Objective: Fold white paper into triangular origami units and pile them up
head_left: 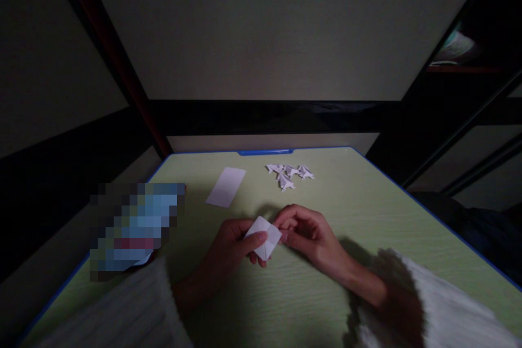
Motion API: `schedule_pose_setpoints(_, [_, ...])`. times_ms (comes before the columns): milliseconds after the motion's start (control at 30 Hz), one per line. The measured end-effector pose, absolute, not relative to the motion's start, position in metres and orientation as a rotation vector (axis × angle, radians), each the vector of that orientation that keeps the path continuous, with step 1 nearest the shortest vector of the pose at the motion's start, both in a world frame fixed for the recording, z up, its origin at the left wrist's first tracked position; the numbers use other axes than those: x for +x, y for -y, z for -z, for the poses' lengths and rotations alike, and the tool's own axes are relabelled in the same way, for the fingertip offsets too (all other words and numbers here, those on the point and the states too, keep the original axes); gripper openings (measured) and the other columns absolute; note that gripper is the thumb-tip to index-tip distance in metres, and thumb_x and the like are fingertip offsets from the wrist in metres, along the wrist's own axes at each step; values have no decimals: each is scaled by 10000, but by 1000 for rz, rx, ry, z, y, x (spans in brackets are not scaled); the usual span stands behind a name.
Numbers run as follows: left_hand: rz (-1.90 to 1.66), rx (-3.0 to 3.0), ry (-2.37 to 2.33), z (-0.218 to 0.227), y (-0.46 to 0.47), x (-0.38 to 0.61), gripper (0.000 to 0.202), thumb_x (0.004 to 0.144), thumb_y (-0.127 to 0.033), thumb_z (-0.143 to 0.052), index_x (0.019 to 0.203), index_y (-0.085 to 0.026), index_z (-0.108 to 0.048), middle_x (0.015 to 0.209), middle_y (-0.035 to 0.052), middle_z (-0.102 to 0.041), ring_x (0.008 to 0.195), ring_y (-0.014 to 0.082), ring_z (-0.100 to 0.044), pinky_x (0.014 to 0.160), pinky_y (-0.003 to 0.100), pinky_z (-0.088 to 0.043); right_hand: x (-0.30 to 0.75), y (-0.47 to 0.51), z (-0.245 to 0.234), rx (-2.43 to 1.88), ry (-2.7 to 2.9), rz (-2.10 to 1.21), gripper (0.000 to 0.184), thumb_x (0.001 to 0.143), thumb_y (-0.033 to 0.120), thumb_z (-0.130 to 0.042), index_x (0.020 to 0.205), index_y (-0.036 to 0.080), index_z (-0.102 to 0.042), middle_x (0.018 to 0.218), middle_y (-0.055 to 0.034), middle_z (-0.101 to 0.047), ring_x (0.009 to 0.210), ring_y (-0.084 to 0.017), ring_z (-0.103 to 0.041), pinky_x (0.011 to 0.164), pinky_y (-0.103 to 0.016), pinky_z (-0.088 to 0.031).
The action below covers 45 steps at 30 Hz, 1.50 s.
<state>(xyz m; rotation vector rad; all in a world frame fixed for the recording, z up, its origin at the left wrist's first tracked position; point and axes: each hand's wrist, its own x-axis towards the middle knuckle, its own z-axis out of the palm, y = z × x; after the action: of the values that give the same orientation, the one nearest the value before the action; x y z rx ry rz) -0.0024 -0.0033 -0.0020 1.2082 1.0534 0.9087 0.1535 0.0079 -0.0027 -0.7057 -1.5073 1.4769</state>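
A small folded piece of white paper (264, 238) is held just above the pale green table (367, 212), near its middle. My left hand (230, 250) pinches the paper's left side with thumb on top. From the right, my right hand (312, 236) grips the paper's right edge with its fingertips. Both wrists come out of fuzzy white sleeves.
A flat white paper rectangle (226, 186) lies farther back on the left. Several small folded white paper figures (290, 174) sit in a cluster near the far edge. A blurred-out object (136, 225) rests at the table's left edge. Dark frame bars surround the blue-rimmed table.
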Motion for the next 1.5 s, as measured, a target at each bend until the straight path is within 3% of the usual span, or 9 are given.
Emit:
schedule_pose_setpoints(167, [-901, 1198, -1063, 2, 3, -3, 224, 590, -315, -585, 527, -101, -583, 419, -1, -552, 383, 102, -496, 404, 201, -370, 156, -10, 3, -686, 1704, -1260, 64, 700, 159, -570, 720, 168, -629, 745, -27, -566, 628, -101, -499, 524, -223, -387])
schedule_pose_setpoints(433, [-842, 1185, -1043, 8, 1, -4, 213, 618, -304, -534, 553, -110, -593, 431, 5, -582, 397, 115, -520, 411, 204, -366, 161, -15, 5, -726, 1820, -1197, 89, 710, 179, -567, 702, 171, -655, 704, -30, -598, 643, -115, -543, 573, -239, -433])
schedule_pose_setpoints(900, [-631, 1137, -985, 0, 0, -10, 160, 589, -253, -570, 524, -112, -608, 444, 7, -596, 417, 130, -543, 438, 221, -401, 161, -13, 7, -722, 1719, -1468, 44, 677, 146, -594, 654, 147, -631, 652, -5, -580, 600, -82, -517, 549, -203, -409])
schedule_pose_setpoints(1233, [-704, 1173, -1106, -6, 0, -11, 178, 540, -223, -591, 415, -119, -518, 378, -63, -406, 406, 52, -346, 412, 168, -257, 162, -18, 6, -654, 1747, -1595, 44, 668, 108, -595, 636, 122, -621, 667, -1, -549, 615, -76, -510, 570, -203, -403])
schedule_pose_setpoints(1500, [-504, 1292, -1030, -1, -4, -14, 166, 566, -251, -566, 507, -103, -518, 439, -50, -428, 432, 59, -361, 410, 174, -243, 161, -16, 7, -638, 1702, -1643, 39, 644, 125, -621, 614, 102, -613, 628, -7, -557, 578, -74, -505, 537, -200, -398])
